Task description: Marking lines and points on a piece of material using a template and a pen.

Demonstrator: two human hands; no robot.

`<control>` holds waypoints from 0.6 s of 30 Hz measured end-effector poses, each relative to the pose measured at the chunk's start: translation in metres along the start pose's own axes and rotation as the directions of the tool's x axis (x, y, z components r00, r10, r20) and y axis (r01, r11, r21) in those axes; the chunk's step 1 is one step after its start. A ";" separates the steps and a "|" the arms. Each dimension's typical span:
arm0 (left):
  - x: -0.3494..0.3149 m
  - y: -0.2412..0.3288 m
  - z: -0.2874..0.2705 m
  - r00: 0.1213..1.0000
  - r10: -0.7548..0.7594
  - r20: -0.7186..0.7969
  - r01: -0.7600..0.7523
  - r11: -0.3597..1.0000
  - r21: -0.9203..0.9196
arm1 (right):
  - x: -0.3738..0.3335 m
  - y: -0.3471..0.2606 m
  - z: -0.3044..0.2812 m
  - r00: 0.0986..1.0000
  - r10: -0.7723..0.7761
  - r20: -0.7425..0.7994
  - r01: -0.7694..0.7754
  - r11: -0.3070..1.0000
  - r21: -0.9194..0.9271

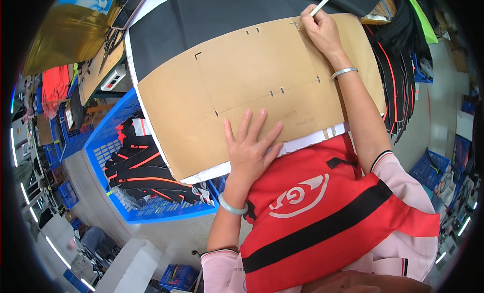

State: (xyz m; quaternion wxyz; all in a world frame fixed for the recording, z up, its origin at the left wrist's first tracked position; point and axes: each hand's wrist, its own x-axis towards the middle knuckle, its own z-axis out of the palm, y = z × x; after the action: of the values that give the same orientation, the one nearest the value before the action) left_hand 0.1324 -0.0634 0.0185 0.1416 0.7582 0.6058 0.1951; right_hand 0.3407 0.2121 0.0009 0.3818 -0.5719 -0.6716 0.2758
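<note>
A large tan cardboard template lies over black sheet material on the white-edged table. It has a thin drawn rectangle and several small dark slots. My left hand rests flat on its near edge with fingers spread. At the template's far right edge, my right hand grips a slim white pen, its upper end pointing up and away to the right. The pen's tip is hidden by my fingers, close to the template's far right corner mark, so I cannot tell whether it touches.
Left of the table, a blue crate holds black pieces with orange stripes. Scissors and a phone lie at the far left, near a white power strip. Black strips with red edging hang on the right.
</note>
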 end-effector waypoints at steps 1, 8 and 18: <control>0.000 -0.001 0.001 1.000 0.011 -0.001 -0.011 1.000 -0.008 | 0.000 0.001 0.004 1.000 -0.006 0.003 0.006 1.000 0.002; 0.000 -0.004 0.003 1.000 0.029 -0.013 -0.029 0.999 -0.019 | -0.018 -0.036 0.053 0.992 -0.086 0.089 0.062 0.968 0.244; -0.001 -0.003 0.002 1.000 0.017 -0.009 -0.017 0.999 -0.031 | -0.020 -0.056 0.059 0.986 -0.157 0.064 0.155 0.987 0.036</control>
State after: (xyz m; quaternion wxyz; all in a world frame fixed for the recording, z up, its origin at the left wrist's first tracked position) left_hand 0.1311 -0.0637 0.0152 0.1490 0.7602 0.5969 0.2091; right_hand 0.2616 0.1853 0.0089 0.3883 -0.5022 -0.7224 0.2741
